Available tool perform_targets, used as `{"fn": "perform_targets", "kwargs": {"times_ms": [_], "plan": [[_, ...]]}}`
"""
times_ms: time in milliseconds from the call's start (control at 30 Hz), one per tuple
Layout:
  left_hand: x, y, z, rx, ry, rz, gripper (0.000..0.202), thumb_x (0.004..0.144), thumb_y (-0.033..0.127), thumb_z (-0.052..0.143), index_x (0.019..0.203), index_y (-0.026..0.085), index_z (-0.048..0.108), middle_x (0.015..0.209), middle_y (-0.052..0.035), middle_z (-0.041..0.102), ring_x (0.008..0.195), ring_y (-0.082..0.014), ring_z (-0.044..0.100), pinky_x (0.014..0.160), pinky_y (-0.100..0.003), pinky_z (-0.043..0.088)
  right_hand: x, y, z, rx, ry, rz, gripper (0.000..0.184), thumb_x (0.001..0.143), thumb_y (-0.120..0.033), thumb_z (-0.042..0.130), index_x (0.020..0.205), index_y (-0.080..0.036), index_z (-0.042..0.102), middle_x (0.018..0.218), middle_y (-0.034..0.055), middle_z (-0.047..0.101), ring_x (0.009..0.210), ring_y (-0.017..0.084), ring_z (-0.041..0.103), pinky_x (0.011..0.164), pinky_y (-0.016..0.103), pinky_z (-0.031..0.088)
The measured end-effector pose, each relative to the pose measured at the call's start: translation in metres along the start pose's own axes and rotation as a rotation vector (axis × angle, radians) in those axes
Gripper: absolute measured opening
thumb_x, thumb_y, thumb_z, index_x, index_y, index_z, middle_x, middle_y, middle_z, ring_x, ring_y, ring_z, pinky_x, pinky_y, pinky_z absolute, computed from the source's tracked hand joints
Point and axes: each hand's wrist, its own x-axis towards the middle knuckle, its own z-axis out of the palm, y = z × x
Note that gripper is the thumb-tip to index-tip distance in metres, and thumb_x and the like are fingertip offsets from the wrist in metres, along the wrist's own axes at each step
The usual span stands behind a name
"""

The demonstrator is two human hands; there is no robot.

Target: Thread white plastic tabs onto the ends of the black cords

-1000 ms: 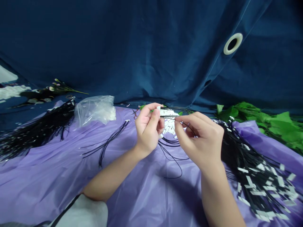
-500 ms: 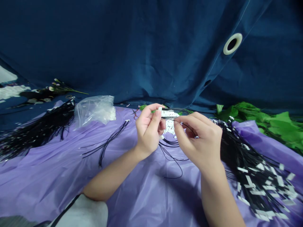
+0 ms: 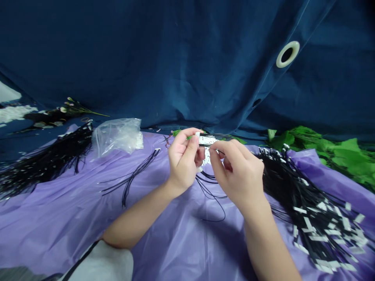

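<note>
My left hand [image 3: 184, 156] pinches a small white connector [image 3: 197, 136] between thumb and index finger. Black wires run from the connector to the right. My right hand [image 3: 238, 168] pinches a thin black wire [image 3: 219, 151] between thumb and fingertip, a short way right of the connector. Whether that wire's tip sits in the connector I cannot tell. Below the hands, loose black wires [image 3: 215, 199] hang and curl over the purple sheet [image 3: 175, 242]. A pile of small white connectors [image 3: 206, 156] lies behind, partly hidden by my fingers.
On the right lies a big bundle of black wires with white connectors [image 3: 316, 218], near green leaves [image 3: 345, 152]. To the left are a small wired connector [image 3: 140, 168], a clear plastic bag [image 3: 117, 136] and another black wire bundle [image 3: 55, 160]. A blue curtain [image 3: 146, 58] hangs behind.
My right hand has moved left, toward the connector, with the wire still pinched. My left hand has stayed nearly in place.
</note>
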Motion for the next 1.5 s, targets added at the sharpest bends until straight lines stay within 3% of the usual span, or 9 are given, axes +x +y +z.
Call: {"fn": "perform_targets", "kwargs": {"times_ms": [367,767,967,1133,1367,1433,1500], "plan": [[0.0,0.003,0.0,-0.008,0.019,-0.032,0.02,0.081,0.037,0.068,0.089,0.02,0.061,0.046,0.0042,0.047,0.038,-0.0061,0.038,0.037,-0.015,0.026,-0.001,-0.002,0.008,-0.087,-0.008,-0.011,0.013,0.095,-0.017,0.052,0.089,-0.016,0.063,0.07,-0.0014,0.056,0.054,0.006,0.043,0.056,0.019,0.038],[0.0,0.001,0.0,-0.031,-0.001,-0.067,0.022,0.081,0.039,0.068,0.089,0.021,0.059,0.047,0.0046,0.046,0.039,-0.0059,0.039,0.036,-0.014,0.026,-0.003,-0.006,0.012,-0.161,0.02,-0.008,0.012,0.093,-0.018,0.052,0.087,-0.017,0.062,0.068,-0.0018,0.055,0.053,0.007,0.047,0.047,0.022,0.03],[0.009,-0.002,-0.006,-0.004,-0.016,-0.036,0.022,0.082,0.039,0.067,0.091,0.021,0.059,0.048,0.0046,0.049,0.038,-0.0053,0.039,0.036,-0.014,0.027,0.0,-0.003,0.005,-0.084,-0.052,0.025,0.012,0.095,-0.023,0.052,0.091,-0.018,0.062,0.072,-0.0021,0.058,0.053,0.007,0.046,0.053,0.02,0.036],[0.027,0.001,-0.013,0.013,0.114,-0.089,0.014,0.084,0.031,0.062,0.087,0.018,0.057,0.048,0.0051,0.046,0.037,-0.0049,0.039,0.035,-0.014,0.026,0.003,0.008,-0.014,0.003,-0.115,0.044,0.011,0.09,-0.019,0.059,0.101,-0.018,0.063,0.078,-0.0024,0.062,0.058,0.006,0.05,0.058,0.019,0.04],[0.049,-0.002,-0.026,0.01,0.22,-0.245,0.009,0.087,0.025,0.055,0.084,0.016,0.054,0.052,0.0053,0.047,0.032,-0.0052,0.041,0.03,-0.016,0.017,0.005,0.029,-0.029,0.005,-0.18,0.118,0.006,0.084,-0.017,0.064,0.089,-0.02,0.062,0.075,-0.0046,0.06,0.051,0.005,0.047,0.053,0.02,0.039],[0.054,-0.006,-0.029,-0.063,0.259,-0.32,0.007,0.087,0.023,0.054,0.086,0.015,0.054,0.052,0.0059,0.046,0.031,-0.0046,0.039,0.03,-0.015,0.016,0.004,0.029,-0.03,0.048,-0.242,0.119,0.004,0.084,-0.017,0.064,0.083,-0.02,0.061,0.074,-0.005,0.06,0.052,0.005,0.049,0.054,0.019,0.039],[0.059,-0.008,-0.031,-0.146,0.299,-0.392,0.005,0.089,0.019,0.051,0.087,0.014,0.053,0.051,0.0066,0.044,0.029,-0.0037,0.034,0.03,-0.015,0.018,0.004,0.025,-0.029,0.12,-0.385,0.149,0.003,0.085,-0.02,0.064,0.083,-0.021,0.062,0.075,-0.0048,0.062,0.055,0.006,0.051,0.056,0.02,0.04]]}}
